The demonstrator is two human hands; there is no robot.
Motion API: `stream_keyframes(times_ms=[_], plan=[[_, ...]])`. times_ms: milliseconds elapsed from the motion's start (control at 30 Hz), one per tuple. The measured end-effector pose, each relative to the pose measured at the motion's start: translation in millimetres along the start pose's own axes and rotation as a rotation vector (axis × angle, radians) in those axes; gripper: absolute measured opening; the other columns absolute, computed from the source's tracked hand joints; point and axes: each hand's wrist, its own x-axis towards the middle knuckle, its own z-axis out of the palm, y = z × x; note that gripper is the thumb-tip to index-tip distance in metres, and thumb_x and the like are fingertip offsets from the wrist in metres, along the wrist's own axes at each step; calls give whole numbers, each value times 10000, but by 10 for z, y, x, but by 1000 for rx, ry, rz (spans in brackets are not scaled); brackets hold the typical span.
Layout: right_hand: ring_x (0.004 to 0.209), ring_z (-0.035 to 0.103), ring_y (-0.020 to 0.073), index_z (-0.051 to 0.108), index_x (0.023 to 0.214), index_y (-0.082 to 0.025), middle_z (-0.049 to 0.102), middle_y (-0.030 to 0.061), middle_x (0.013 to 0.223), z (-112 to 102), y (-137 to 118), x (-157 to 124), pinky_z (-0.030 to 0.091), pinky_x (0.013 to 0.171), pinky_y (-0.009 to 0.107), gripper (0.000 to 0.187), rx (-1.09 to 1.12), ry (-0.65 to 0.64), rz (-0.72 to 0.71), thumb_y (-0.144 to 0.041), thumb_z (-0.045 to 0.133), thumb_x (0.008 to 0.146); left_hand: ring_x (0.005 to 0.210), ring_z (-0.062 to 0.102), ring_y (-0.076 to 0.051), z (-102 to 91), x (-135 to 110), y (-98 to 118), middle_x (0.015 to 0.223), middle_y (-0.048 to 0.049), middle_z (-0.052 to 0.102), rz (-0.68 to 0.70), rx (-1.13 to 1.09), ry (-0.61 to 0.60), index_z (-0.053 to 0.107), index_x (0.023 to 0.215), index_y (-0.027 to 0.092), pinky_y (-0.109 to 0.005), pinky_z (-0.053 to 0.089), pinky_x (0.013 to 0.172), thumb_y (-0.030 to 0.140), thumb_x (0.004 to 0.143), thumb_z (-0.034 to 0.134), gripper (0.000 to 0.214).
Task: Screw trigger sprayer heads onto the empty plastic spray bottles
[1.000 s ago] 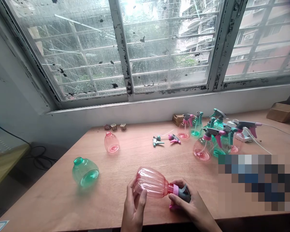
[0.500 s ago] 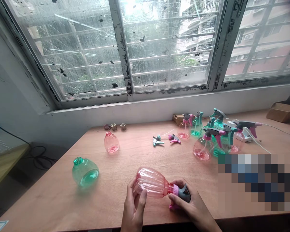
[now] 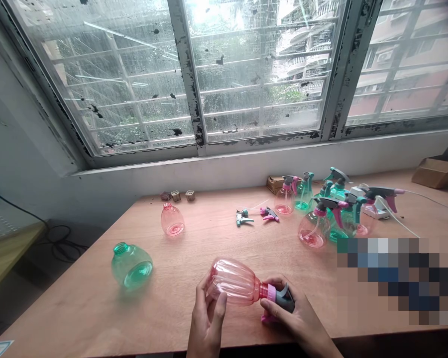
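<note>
I hold a pink ribbed spray bottle (image 3: 233,281) on its side just above the wooden table (image 3: 194,248), near its front edge. My left hand (image 3: 208,318) wraps the bottle's body from below. My right hand (image 3: 291,315) grips the grey and pink trigger head (image 3: 281,297) fitted on the bottle's neck. The bottle's base points left and away from me.
A green bottle (image 3: 131,265) without a head lies at the left and a pink one (image 3: 172,219) stands behind it. Two loose trigger heads (image 3: 257,215) lie mid-table. Several assembled spray bottles (image 3: 326,211) cluster at the right. A cardboard box (image 3: 435,171) sits far right under the window.
</note>
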Motion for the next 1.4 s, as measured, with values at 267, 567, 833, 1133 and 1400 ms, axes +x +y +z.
stream_keyframes(times_ms=[267, 567, 833, 1133, 1400], plan=[[662, 652, 165, 682, 1002, -171, 674, -2, 787, -3, -1, 0, 642, 639, 331, 438, 2, -8, 7, -505, 865, 785, 1319, 608, -362, 11, 0, -5, 1368, -155, 680, 5, 14, 22, 555, 1347, 196, -431, 516, 1076, 567, 893, 660, 596], [661, 653, 168, 681, 1007, -176, 678, -3, 781, -4, 3, 0, 643, 631, 332, 441, 2, -11, 6, -514, 859, 788, 1287, 633, -359, 18, -2, -4, 1378, -149, 676, 10, 11, 43, 575, 1336, 207, -420, 531, 1057, 569, 877, 676, 594], [679, 664, 172, 687, 1003, -173, 681, 2, 812, -2, -4, -3, 652, 640, 337, 439, 2, 0, 9, -502, 871, 779, 1315, 610, -352, -4, 1, -13, 1419, -150, 648, 0, 20, 8, 538, 1355, 201, -425, 500, 1093, 565, 901, 652, 593], [672, 659, 166, 685, 996, -176, 682, -6, 782, -1, -8, -2, 648, 648, 329, 421, -2, -5, 4, -499, 861, 791, 1319, 608, -357, 11, 0, -20, 1384, -149, 671, 8, 9, 19, 546, 1344, 199, -423, 514, 1077, 566, 894, 657, 591], [667, 658, 175, 692, 998, -176, 683, 2, 787, 0, -1, -3, 644, 641, 333, 425, -17, -1, -3, -508, 856, 790, 1300, 623, -361, 19, -1, -14, 1349, -152, 690, 13, 12, 42, 572, 1339, 202, -430, 521, 1069, 557, 883, 669, 586]])
